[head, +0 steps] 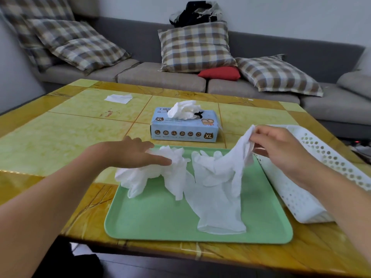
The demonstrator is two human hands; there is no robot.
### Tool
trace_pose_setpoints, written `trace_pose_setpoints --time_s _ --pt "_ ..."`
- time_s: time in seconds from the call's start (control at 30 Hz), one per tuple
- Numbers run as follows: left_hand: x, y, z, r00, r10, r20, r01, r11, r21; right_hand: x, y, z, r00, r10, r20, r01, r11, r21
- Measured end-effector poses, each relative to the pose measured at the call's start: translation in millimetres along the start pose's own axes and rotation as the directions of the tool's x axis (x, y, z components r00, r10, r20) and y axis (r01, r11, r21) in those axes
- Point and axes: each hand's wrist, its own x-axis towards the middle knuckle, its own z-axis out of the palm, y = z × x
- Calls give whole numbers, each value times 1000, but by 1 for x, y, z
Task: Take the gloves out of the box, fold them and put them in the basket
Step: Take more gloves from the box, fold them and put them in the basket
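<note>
Green tray: a green tray is set on the yellow table directly in front of the person, apparently as a flat working surface for folding.
Flat glove: one white glove is spread on the tray with its cuff toward the near edge, laid out so it can be folded.
Right hand: the right hand is pinched shut on the edge of a second glove, which is lifted above the tray's right side; its lower part drapes onto the flat glove. It seems to be held up to be shaken straight.
Left hand: the left hand is laid with fingers extended on a crumpled heap of gloves at the tray's far left corner. Whether anything is gripped underneath cannot be told; the heap seems merely steadied.
Box: the blue box stands behind the tray, within reach, with more gloves bulging from its top opening.
Basket: the white perforated basket lies just beside the tray's right edge, close to the holding hand. No folded glove can be seen in it.
Stage: judged as early; gloves are out, folding is not yet done.
</note>
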Motion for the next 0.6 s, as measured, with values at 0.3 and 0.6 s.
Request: trace_pose_setpoints --time_s 0.3,0.6 --pt "18 31 54 862 74 -501 -79 997 12 -12 -13 4 997 -72 0 70 978 197" --pt "7 23 18 989 79 -127 -72 996 58 -5 -14 -2 934 266 240 -349 829 436"
